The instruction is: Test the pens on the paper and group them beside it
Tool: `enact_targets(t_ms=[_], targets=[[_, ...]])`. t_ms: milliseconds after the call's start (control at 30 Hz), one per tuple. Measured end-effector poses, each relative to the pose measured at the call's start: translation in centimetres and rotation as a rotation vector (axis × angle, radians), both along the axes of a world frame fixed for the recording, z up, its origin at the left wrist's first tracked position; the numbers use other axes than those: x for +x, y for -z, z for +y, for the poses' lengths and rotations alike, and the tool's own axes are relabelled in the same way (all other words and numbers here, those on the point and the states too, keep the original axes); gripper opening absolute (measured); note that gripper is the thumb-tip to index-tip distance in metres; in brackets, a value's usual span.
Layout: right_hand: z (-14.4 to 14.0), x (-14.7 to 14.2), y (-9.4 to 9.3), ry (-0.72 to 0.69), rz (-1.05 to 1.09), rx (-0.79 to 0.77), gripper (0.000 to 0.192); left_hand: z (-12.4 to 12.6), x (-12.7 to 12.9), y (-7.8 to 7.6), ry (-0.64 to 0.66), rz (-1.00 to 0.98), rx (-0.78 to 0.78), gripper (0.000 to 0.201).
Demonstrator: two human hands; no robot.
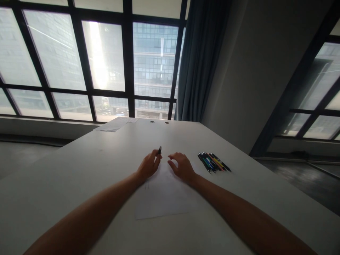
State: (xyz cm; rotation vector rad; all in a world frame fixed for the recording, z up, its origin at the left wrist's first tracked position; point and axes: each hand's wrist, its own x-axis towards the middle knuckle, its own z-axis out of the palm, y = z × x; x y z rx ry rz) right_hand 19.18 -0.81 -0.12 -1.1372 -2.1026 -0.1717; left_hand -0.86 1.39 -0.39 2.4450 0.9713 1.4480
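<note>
One dark pen (159, 150) stands nearly upright in the left hand (147, 165), pinched between the thumb and the fingertips so that only its upper end shows above them, over the far edge of a single white sheet of paper (164, 196). The pen sits at about the middle of the table, slightly left of the gap between the two hands. The right hand (182, 167) rests just beside it, apart from the pen and holding nothing, its fingers loosely curled and narrowly spread, the fingertips hovering at or on the top of the sheet; whether they actually touch the paper is hard to tell. Both bare forearms run back toward the camera across the white table (79, 166). The sheet lies flat under the hands, with faint marks near its upper left that are too dim to read. To the right of the right hand, near but not touching it, lies one bundle of coloured pens or pencils (214, 162), side by side and slanted; roughly ten, though an exact count is not possible. At the far left end of the table lies one small stack of papers (114, 124), and two small dark round holes (159, 122) sit in the tabletop near its far edge. Beyond are a large grid window (106, 60) and one dark curtain (199, 60).
</note>
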Motion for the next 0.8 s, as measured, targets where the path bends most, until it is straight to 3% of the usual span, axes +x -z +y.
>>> enact_targets(t_ms=[233, 333, 467, 533, 700, 800], targets=[[1.1, 1.5, 0.5, 0.143, -0.021, -0.235, 0.018, -0.2, -0.3, -0.1, -0.107, 0.285, 0.083, 0.026], [1.2, 1.5, 0.6, 0.164, -0.003, -0.229, 0.028, -0.2, -0.3, 0.0, -0.116, 0.358, 0.093, 0.025], [0.9, 1.3, 0.6, 0.087, 0.057, -0.148, 0.052, -0.1, -0.5, 0.2, -0.149, 0.389, 0.091, 0.022], [0.8, 1.2, 0.5, 0.035, 0.048, -0.104, 0.047, 0.0, -0.5, 0.2, -0.16, 0.395, 0.086, 0.02], [0.6, 1.0, 0.5, 0.006, 0.005, -0.052, 0.016, -0.2, -0.5, 0.1, -0.178, 0.418, 0.084, 0.016], [0.7, 1.0, 0.6, 0.008, -0.009, -0.044, 0.013, -0.3, -0.5, 0.1, -0.187, 0.426, 0.083, 0.015]])
